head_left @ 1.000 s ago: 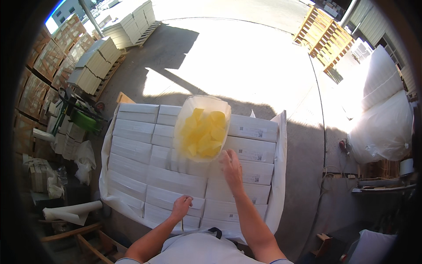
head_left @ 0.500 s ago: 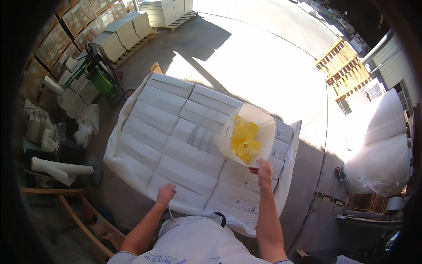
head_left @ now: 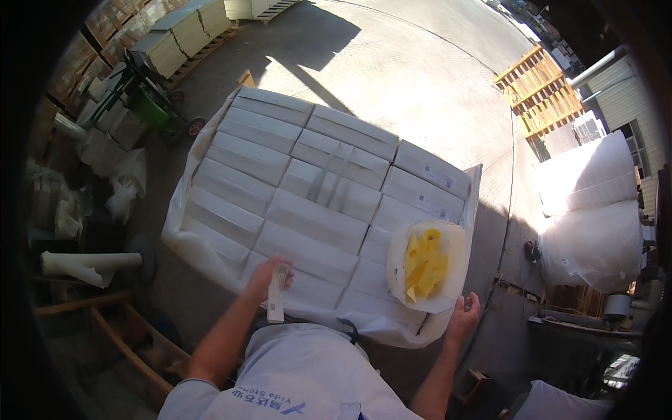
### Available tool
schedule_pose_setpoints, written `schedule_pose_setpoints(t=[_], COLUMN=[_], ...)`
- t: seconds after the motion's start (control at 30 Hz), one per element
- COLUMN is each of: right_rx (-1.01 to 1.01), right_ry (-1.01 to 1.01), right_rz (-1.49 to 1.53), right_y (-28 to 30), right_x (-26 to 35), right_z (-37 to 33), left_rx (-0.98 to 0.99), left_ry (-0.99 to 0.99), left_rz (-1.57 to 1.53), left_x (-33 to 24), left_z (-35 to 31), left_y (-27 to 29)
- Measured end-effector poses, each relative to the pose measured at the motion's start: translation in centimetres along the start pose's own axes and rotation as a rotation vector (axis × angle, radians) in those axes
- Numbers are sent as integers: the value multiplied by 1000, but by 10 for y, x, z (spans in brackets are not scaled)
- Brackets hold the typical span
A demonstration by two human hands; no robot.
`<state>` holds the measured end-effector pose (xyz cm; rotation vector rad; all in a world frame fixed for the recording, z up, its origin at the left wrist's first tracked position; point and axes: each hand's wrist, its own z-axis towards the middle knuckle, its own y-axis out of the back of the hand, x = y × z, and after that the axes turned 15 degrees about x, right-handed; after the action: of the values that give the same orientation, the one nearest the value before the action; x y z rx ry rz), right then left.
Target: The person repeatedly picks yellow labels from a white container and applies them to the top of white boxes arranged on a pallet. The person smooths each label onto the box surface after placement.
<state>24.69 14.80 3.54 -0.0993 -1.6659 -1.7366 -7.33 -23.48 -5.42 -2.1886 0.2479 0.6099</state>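
Pinched in my left hand [head_left: 260, 280] is a strip of white printed labels [head_left: 276, 306], hanging down over the near edge of a large stack of white boxes [head_left: 318, 222]. On the stack's near right corner stands a whitish open-topped plastic container [head_left: 396, 271] with crumpled yellow strips [head_left: 427, 266] inside. My right hand [head_left: 462, 317] is just off the container's near right side, fingers loosely curled and apart, holding nothing. White plastic sheeting [head_left: 183, 210] wraps the sides of the stack. Two dark streaks of shadow cross the box tops.
To the left stand a green hand cart [head_left: 152, 112], a white roll [head_left: 91, 264] and a wooden frame [head_left: 105, 329]. Wooden pallets [head_left: 539, 91] lean at the far right. Large plastic-wrapped rolls [head_left: 591, 241] stand nearer on that side. Stacked slabs [head_left: 183, 38] sit at the back left.
The container has come nearer and to the right, and my right hand has let go of it. My left hand has turned, bringing the label strip into view.
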Motion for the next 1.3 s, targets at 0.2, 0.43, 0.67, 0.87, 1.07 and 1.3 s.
schedule_pose_setpoints(t=[0.2, 0.43, 0.67, 0.87, 1.07, 1.3], right_rx=[658, 838, 822, 751, 513, 446], right_ry=[-170, 94, -103, 36, 89, -494], right_rz=[784, 536, 913, 669, 492, 1139], right_y=[-43, -119, -124, -122, -119, -97], right_x=[154, 266, 275, 254, 232, 187], right_z=[-74, -139, -162, -174, -197, -222], left_rx=[284, 348, 576, 646, 568, 319], left_ry=[187, 370, 465, 477, 484, 420], left_rz=[-78, 95, 171, 275, 317, 365], left_x=[-35, -50, -58, -56, -45, -2], left_z=[-1, 3, -3, -14, -30, -49], left_y=[-25, -42, -38, -48, -72, -72])
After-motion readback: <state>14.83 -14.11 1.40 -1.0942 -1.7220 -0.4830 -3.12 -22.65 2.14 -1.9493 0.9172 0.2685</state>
